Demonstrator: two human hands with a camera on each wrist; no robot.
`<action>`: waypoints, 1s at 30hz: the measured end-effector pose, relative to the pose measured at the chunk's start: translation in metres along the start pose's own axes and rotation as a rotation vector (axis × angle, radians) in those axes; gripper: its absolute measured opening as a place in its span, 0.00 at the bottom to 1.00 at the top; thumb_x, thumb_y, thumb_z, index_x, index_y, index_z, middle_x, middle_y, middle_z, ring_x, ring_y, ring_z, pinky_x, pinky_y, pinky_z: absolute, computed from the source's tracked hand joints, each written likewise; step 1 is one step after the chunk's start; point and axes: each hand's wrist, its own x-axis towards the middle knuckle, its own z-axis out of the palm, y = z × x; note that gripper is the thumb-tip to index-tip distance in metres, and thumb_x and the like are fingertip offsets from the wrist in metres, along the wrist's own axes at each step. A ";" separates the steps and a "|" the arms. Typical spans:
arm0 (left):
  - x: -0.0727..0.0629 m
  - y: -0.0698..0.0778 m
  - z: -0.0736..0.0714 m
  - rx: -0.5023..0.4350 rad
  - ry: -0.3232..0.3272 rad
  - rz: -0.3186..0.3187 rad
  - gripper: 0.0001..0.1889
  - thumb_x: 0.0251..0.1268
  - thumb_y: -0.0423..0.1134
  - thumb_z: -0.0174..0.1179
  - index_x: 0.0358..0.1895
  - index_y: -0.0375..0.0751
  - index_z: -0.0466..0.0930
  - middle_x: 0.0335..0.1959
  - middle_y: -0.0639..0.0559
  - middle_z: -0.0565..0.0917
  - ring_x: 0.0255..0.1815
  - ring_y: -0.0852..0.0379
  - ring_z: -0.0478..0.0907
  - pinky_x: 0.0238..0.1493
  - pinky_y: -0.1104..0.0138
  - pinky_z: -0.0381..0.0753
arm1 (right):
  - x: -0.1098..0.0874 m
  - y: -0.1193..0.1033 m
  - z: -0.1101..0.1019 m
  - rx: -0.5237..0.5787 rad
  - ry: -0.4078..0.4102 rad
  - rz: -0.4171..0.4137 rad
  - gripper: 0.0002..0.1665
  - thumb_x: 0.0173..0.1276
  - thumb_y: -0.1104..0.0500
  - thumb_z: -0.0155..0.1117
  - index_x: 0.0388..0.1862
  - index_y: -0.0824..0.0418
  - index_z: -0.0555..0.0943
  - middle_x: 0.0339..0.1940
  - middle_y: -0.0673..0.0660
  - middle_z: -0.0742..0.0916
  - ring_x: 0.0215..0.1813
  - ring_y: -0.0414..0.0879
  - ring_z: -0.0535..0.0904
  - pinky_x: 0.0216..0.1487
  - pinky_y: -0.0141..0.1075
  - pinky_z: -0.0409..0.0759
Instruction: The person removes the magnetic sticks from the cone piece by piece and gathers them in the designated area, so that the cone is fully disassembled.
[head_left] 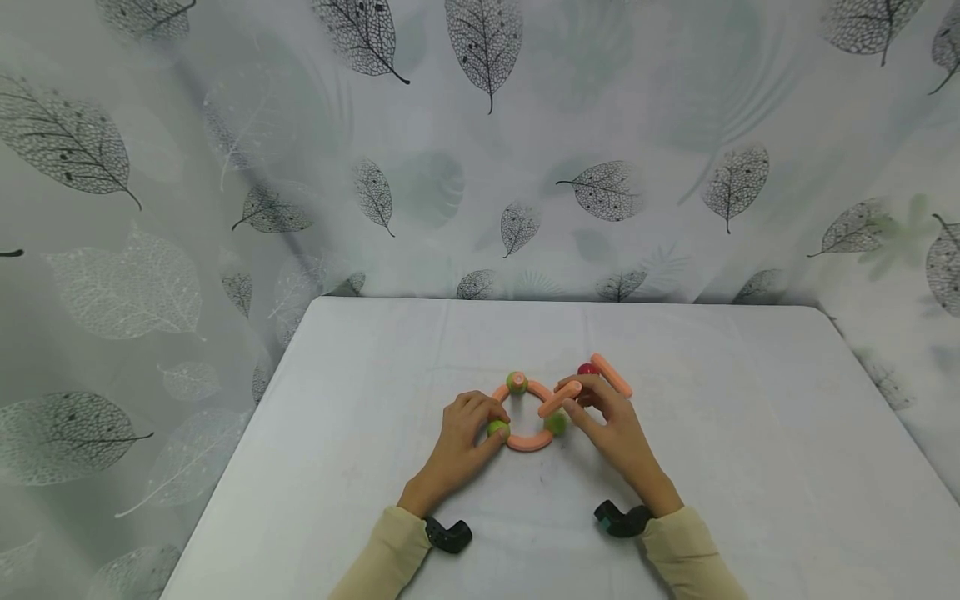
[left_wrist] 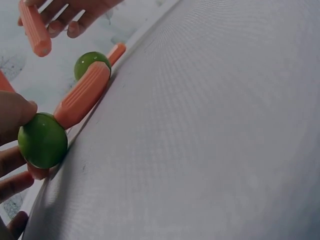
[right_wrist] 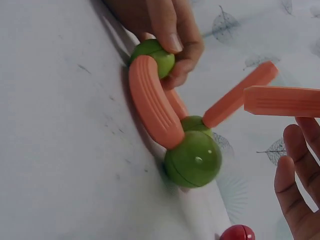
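Note:
Curved orange sticks and green balls form a ring on the table, with one curved stick (head_left: 529, 442) at its near side. My left hand (head_left: 468, 433) pinches the ring's left green ball (left_wrist: 44, 141) between thumb and fingers. Above the ring's right green ball (right_wrist: 194, 159), my right hand (head_left: 611, 421) holds a straight orange stick (head_left: 559, 399) by its upper end, tilted and apart from the ball. From the far green ball (head_left: 513, 385) another straight orange stick (right_wrist: 241, 94) rises upright. My right fingers partly hide the ring's right side.
Beyond my right hand lie a loose orange stick (head_left: 612, 375) and a red ball (head_left: 587, 368), partly covered by that hand. The white table (head_left: 360, 375) meets a leaf-patterned curtain (head_left: 420, 250) behind and at both sides.

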 end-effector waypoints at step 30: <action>-0.001 0.002 0.000 -0.026 -0.015 -0.036 0.06 0.70 0.38 0.64 0.46 0.50 0.80 0.52 0.58 0.85 0.65 0.53 0.78 0.61 0.47 0.68 | 0.005 0.023 -0.057 0.108 0.352 0.341 0.26 0.83 0.51 0.56 0.71 0.64 0.76 0.62 0.45 0.83 0.51 0.36 0.80 0.49 0.24 0.84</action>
